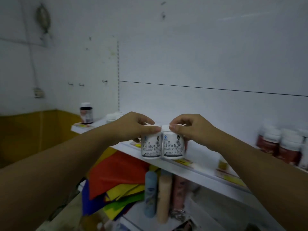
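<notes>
**Two white bottles, held as a pair at the shelf front**

- Left hand (133, 129): fingers and thumb curled over the cap of the left bottle (151, 147), gripping it from above. The bottle hangs directly under the fingertips.
- Right hand (188, 130): pinches the cap of the right bottle (172, 147) in the same way, bottle directly below the fingers.
- Bottles: upright, touching side to side in the gap between the two hands, labels facing the person. The cap grip leaves the labels uncovered, probably to line both up as matching stock.
- Shelf (205, 147): its front edge runs beneath both hands. Whether the bottles stand on it or hang just above cannot be told.
- Beyond the left hand: dark bottle (86, 113), well apart.
- Past the right hand: red-label bottles (283, 147), in a group.
- Below both hands: tubes (150, 194) and coloured sheets (116, 172).
</notes>
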Available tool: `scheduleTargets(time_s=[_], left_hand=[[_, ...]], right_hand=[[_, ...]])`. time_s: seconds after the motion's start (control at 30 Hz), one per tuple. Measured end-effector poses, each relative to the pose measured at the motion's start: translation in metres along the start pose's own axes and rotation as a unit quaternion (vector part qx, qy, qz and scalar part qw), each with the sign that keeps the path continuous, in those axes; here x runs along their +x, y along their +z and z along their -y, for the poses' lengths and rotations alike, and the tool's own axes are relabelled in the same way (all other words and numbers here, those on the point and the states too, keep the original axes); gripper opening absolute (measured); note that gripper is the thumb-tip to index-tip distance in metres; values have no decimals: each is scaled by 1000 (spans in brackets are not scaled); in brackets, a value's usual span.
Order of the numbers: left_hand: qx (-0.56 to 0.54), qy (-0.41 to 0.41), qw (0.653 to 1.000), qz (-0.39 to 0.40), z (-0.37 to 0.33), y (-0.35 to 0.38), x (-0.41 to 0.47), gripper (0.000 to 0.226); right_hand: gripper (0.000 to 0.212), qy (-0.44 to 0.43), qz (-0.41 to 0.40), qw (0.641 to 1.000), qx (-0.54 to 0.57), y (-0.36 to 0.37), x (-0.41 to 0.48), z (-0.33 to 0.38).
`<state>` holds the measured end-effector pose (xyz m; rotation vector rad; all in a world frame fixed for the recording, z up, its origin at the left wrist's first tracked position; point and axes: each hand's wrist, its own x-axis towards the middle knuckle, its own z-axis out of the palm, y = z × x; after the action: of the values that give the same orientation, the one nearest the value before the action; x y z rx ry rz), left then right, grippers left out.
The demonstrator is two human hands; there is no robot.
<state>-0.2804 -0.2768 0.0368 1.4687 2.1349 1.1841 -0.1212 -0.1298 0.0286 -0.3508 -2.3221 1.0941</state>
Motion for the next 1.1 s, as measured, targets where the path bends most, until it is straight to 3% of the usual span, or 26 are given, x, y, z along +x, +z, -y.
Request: scheduleTargets(time_s=[0.33,0.6,0.97,1.1], left_hand=[[-32,17,994,-107,66,-58,2,39],[-47,5,989,-143,107,-98,50,27],[-75,36,967,-242,137,-148,180,40],[-110,22,969,-220,151,-151,231,45]], right_hand=[[16,3,11,1000,-5,67,62,18],[19,-17,27,1000,-1,89,148,6],[15,8,-103,994,-34,77,271,-27],[19,42,-123,988,-88,83,293,-43]])
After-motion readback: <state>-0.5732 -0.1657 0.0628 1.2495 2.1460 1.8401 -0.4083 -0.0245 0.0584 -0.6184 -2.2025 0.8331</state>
